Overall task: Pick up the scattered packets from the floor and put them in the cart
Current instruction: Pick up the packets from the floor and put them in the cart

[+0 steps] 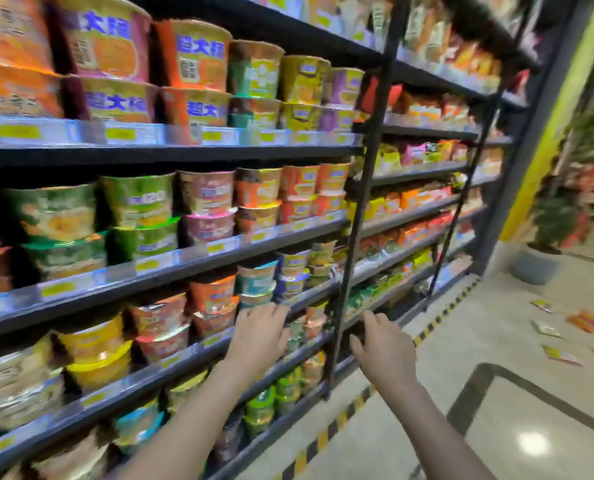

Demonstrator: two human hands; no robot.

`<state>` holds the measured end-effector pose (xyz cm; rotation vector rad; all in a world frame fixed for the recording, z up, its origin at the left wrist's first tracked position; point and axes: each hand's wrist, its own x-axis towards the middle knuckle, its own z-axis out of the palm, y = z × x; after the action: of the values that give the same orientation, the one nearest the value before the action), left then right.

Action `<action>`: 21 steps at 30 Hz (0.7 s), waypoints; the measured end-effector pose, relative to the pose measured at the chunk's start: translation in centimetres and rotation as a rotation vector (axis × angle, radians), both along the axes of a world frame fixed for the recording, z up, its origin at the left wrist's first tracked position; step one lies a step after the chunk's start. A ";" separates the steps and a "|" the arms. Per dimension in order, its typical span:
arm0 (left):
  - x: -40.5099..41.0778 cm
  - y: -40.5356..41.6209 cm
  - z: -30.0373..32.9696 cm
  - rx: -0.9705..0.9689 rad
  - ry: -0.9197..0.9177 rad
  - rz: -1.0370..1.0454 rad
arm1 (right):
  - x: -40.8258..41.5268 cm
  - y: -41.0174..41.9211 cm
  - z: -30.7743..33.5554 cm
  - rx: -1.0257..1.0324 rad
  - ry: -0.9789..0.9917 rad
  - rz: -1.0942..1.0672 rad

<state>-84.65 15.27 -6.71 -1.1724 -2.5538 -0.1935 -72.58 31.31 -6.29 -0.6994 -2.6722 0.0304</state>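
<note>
Pale floor (517, 344) with scattered packets (562, 355) beside tall black shelves (171, 155).

The glossy floor carries a dark curved line and a yellow-and-black striped strip (326, 434) along the foot of the shelves. Several flat packets lie apart from one another at the right, an orange one (584, 321) among them. A grey planter (534, 265) stands on the floor farther back. The shelves hold stacked noodle cups (191, 57) in rows, bagged goods farther right.
</note>
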 end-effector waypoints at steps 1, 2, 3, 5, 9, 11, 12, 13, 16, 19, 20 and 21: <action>-0.1 3.4 0.0 0.007 -0.002 -0.054 | 1.2 2.9 -0.1 -0.010 0.023 -0.054; 0.2 6.9 0.0 0.013 -0.029 -0.105 | 2.5 5.7 -0.2 -0.023 0.037 -0.115; 0.6 10.4 0.0 0.008 -0.081 -0.144 | 3.5 8.5 -0.5 -0.032 0.045 -0.174; 1.3 17.3 0.0 0.009 -0.054 -0.236 | 5.5 14.0 -0.9 -0.055 0.028 -0.294; 2.0 30.3 0.2 0.086 -0.044 -0.412 | 8.8 24.9 -0.7 -0.063 0.023 -0.498; 2.0 36.4 0.2 0.114 -0.072 -0.490 | 10.0 30.1 -0.5 -0.077 0.042 -0.595; 1.9 39.5 0.2 0.126 -0.088 -0.522 | 10.4 32.5 -0.4 -0.087 0.048 -0.638; 1.8 42.5 0.3 0.132 -0.101 -0.545 | 10.7 34.8 -0.3 -0.088 0.055 -0.670; 1.8 51.5 0.6 0.128 -0.095 -0.599 | 11.4 41.2 -0.1 -0.097 0.062 -0.747; 2.0 59.1 0.6 0.139 -0.128 -0.659 | 11.9 47.2 -0.1 -0.105 0.077 -0.816; 2.0 61.6 0.2 0.132 -0.140 -0.679 | 12.0 49.1 -0.2 -0.115 0.084 -0.835; 1.9 64.1 -0.2 0.134 -0.164 -0.701 | 12.1 51.2 -0.4 -0.126 0.097 -0.848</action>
<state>-82.75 79.35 -6.96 -2.0130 -2.0997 -0.6279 -60.51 82.48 -6.67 -1.7485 -2.0940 0.0058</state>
